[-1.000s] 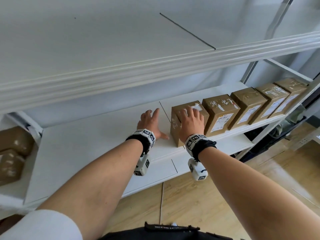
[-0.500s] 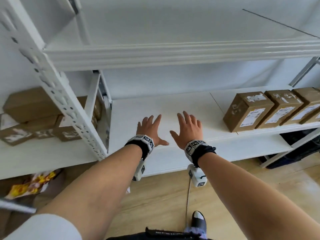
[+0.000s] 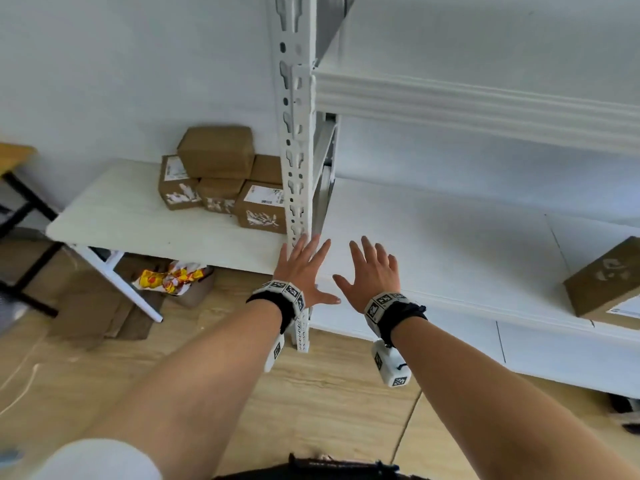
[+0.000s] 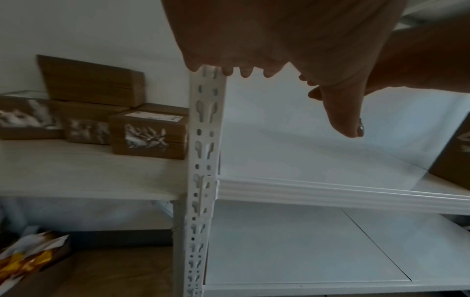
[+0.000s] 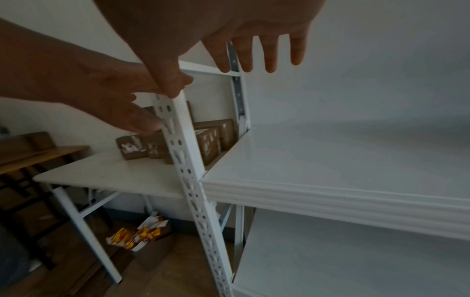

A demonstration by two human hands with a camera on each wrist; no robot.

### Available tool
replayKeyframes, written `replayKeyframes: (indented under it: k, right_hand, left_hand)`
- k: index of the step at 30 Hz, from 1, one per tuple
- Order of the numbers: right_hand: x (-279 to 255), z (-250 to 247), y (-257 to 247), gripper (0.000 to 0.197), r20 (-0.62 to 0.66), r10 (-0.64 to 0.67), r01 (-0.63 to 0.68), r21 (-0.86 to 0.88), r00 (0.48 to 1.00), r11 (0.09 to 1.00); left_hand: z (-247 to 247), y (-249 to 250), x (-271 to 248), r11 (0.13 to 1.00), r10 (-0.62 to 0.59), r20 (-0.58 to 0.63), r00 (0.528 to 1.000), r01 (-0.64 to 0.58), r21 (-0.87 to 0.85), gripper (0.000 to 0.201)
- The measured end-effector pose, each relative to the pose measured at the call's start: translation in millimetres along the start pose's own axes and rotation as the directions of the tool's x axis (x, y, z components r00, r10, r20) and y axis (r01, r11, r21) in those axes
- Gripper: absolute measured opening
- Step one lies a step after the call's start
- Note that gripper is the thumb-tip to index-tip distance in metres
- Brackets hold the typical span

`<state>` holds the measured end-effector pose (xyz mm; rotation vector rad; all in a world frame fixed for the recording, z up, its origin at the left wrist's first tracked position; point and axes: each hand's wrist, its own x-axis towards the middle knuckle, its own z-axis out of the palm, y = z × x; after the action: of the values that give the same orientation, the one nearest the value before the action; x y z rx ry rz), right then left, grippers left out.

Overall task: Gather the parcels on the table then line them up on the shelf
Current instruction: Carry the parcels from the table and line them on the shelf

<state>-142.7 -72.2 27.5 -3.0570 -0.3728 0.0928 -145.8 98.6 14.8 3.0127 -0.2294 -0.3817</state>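
Several brown cardboard parcels sit stacked on the white table at the left, beside the shelf's perforated white upright. They show too in the left wrist view as parcels and in the right wrist view as parcels. One parcel stands on the white shelf at the right edge. My left hand is empty, fingers spread, in front of the upright. My right hand hovers over the bare shelf, fingers straight, holding nothing.
A higher shelf board overhangs the working shelf. Under the table lie flattened cardboard and a yellow-red wrapper. A wooden table with black legs stands at far left. The floor is wood.
My view and both hands have swung left along the shelf, away from the row of parcels. The right hand has let go of the parcel it touched a second ago; the table's parcels came into view.
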Motion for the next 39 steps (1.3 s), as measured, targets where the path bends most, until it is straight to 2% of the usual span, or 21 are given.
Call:
replayKeyframes:
  k: [4, 9, 13, 18, 27, 33, 39]
  right_hand:
    - [2.7, 5.2, -20.8, 0.082, 0.040, -0.075, 0.075, -0.006, 0.996, 0.997]
    - [4.4, 9.4, -47.4, 0.082, 0.050, -0.105, 0.105, 0.002, 0.993, 0.994]
    - [11.7, 13.0, -73.7, 0.084, 0.043, -0.113, 0.114, -0.013, 0.993, 0.993]
    - [22.1, 21.8, -127.8, 0.082, 0.039, -0.074, 0.076, -0.075, 0.997, 0.994]
    - [63.8, 10.0, -261.4, 0.084, -0.030, 0.148, -0.147, 0.040, 0.988, 0.988]
    - [105.0, 1.2, -313.4, 0.085, -0.027, 0.154, -0.153, 0.040, 0.988, 0.987]
    - [172.9, -2.7, -339.0, 0.087, -0.047, 0.127, -0.127, 0.013, 0.991, 0.992]
  left_hand:
    - [2.4, -22.2, -16.5, 0.996, -0.078, -0.001, 0.997, 0.078, -0.032, 0.127]
    - [0.5, -53.1, -25.8, 0.976, -0.189, 0.023, 0.982, 0.190, -0.110, 0.131]
    - [2.8, -84.0, -24.5, 0.983, -0.167, 0.004, 0.986, 0.167, -0.074, 0.128]
    - [-0.1, -155.0, -23.9, 0.991, -0.110, -0.013, 0.994, 0.109, -0.072, 0.129]
    - [-32.0, -290.5, -27.3, 1.000, 0.008, -0.025, 1.000, -0.008, -0.013, 0.125]
    - [-43.2, -353.1, -14.4, 0.998, -0.003, -0.042, 0.999, 0.000, -0.069, 0.123]
    - [-63.9, -404.5, 38.9, 0.991, -0.055, -0.088, 0.995, 0.043, -0.126, 0.125]
